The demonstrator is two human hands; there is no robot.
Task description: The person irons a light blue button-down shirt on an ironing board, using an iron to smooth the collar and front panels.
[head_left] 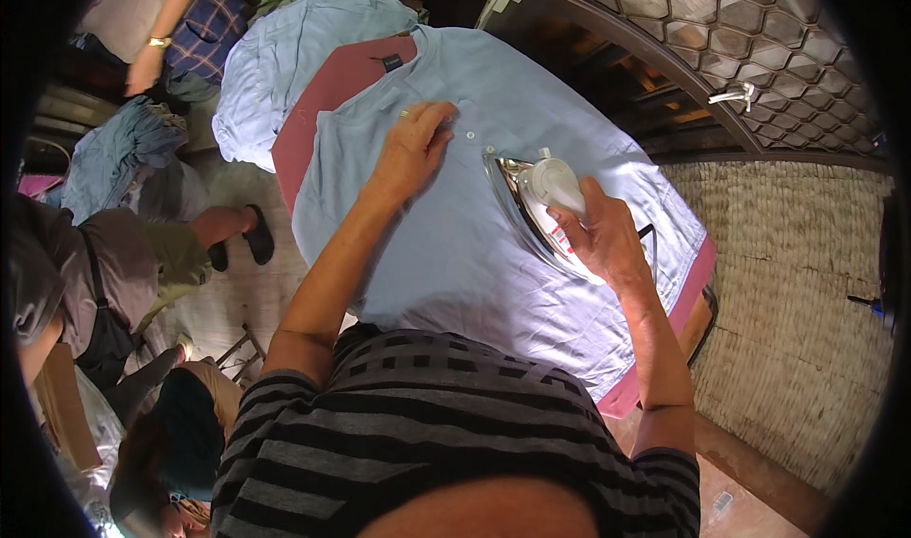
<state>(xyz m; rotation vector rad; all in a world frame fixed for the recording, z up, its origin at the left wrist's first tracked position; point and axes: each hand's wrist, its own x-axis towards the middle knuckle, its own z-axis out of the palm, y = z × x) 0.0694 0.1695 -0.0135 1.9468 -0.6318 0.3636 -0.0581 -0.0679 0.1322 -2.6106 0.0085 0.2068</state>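
A light blue buttoned shirt lies spread over a reddish-pink ironing board, its collar end with a dark label at the far left. My right hand is closed round the handle of a white clothes iron, whose metal soleplate rests on the shirt with the tip beside the button line. My left hand lies on the shirt near the buttons, palm down, holding nothing; its fingers are slightly bent. Wrinkles show in the sunlit cloth to the right of the iron.
A heap of pale blue garments sits beyond the board. At left are other people, one with a bare arm near a pile of blue clothes. A metal lattice door stands at far right, above a woven mat.
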